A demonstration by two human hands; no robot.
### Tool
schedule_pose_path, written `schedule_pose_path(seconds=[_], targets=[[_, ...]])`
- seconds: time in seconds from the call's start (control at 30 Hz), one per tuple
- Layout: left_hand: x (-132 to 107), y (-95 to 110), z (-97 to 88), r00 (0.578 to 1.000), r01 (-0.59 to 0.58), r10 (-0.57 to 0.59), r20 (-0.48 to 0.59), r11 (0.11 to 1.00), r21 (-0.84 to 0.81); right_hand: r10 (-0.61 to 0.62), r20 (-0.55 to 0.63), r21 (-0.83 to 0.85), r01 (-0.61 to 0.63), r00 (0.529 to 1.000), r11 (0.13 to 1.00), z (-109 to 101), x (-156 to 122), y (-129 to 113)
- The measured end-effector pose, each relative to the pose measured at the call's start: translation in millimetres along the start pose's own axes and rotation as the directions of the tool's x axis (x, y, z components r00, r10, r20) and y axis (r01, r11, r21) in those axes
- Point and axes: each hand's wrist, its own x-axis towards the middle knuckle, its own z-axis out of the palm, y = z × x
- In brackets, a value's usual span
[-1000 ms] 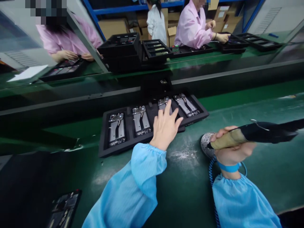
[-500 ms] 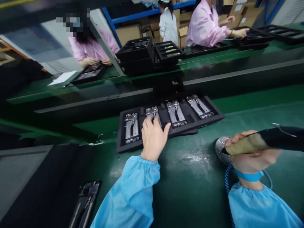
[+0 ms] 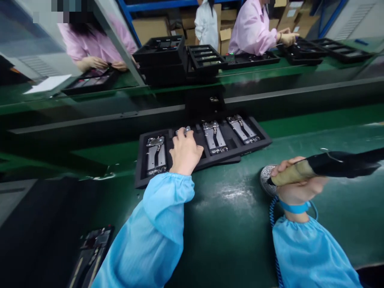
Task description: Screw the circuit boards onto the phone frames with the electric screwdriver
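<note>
A black tray (image 3: 258,138) lies on the green belt and holds several grey metal phone frames, one of them (image 3: 156,155) at its left end. My left hand (image 3: 184,154) rests on the second frame from the left, fingers curled down over it and hiding most of it. My right hand (image 3: 297,184) is wrapped round a black electric screwdriver (image 3: 336,165) with a tan grip, held sideways above the belt to the right of the tray. A round dish of small screws (image 3: 265,180) sits just left of that hand. A blue coiled wrist strap (image 3: 295,208) circles my right wrist.
Stacked black trays (image 3: 162,60) stand on the far bench, where people in pink coats (image 3: 252,32) work. A dark rail (image 3: 300,98) divides the two belts. Another tray with parts (image 3: 90,252) lies at the lower left.
My left hand has moved left along the tray, from the third frame to the second, and its fingers have curled down onto it. The right hand keeps hold of the screwdriver.
</note>
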Motion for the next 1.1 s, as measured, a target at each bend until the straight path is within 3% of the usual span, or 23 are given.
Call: schedule_pose_path(seconds=[0.1, 0.2, 0.27, 0.37, 0.43, 0.5, 0.63, 0.73, 0.83, 1.0, 1.1], targets=[[1.9, -0.1, -1.6, 0.993, 0.020, -0.025, -0.118, 0.999, -0.044, -0.006, 0.012, 0.006, 0.006, 1.000, 1.000, -0.5, -1.0, 0.9], [-13.1, -0.9, -15.3, 0.981, -0.042, 0.027, -0.191, 0.996, -0.074, -0.021, 0.024, 0.010, 0.021, 0.999, 1.000, -2.3, -1.7, 3.1], [-39.7, -2.1, -28.3, 0.970, -0.129, 0.106, -0.218, 0.987, -0.096, -0.031, 0.031, 0.007, 0.030, 0.999, 1.000, -3.2, -2.0, 4.1], [-100.1, -4.8, -38.8, 0.939, -0.310, 0.282, -0.196, 0.943, -0.125, -0.038, 0.039, -0.002, 0.038, 0.998, 0.999, -2.5, -3.0, 3.2], [-142.3, -5.8, -33.3, 0.910, -0.409, 0.392, -0.133, 0.903, -0.131, -0.037, 0.038, -0.012, 0.037, 0.999, 0.999, -1.2, -3.7, 1.2], [-175.7, -4.4, -18.6, 0.899, -0.438, 0.431, -0.077, 0.882, -0.174, -0.029, 0.033, -0.023, 0.030, 0.999, 0.999, -0.2, -3.9, -0.7], [-208.2, 6.6, 14.2, 0.913, -0.390, 0.406, 0.028, 0.893, -0.226, -0.025, 0.014, -0.016, 0.025, 1.000, 1.000, -1.2, -1.9, -1.3], [-215.3, 17.3, 23.4, 0.912, -0.369, 0.397, 0.107, 0.905, -0.213, -0.030, 0.028, -0.020, 0.031, 0.999, 0.999, -3.5, 0.4, 1.3], [-209.7, 20.8, 22.4, 0.884, -0.399, 0.437, 0.166, 0.890, -0.220, -0.052, 0.031, -0.042, 0.053, 0.998, 0.998, -5.6, 3.2, 5.9], [-159.5, 3.1, 26.6, 0.813, -0.521, 0.569, 0.120, 0.805, -0.285, -0.106, 0.010, -0.079, 0.106, 0.994, 0.991, -3.6, 7.7, 10.7], [-141.2, -4.4, 25.7, 0.794, -0.517, 0.584, 0.168, 0.794, -0.319, -0.090, -0.024, -0.094, 0.087, 0.996, 0.992, 0.9, 7.8, 7.9]])
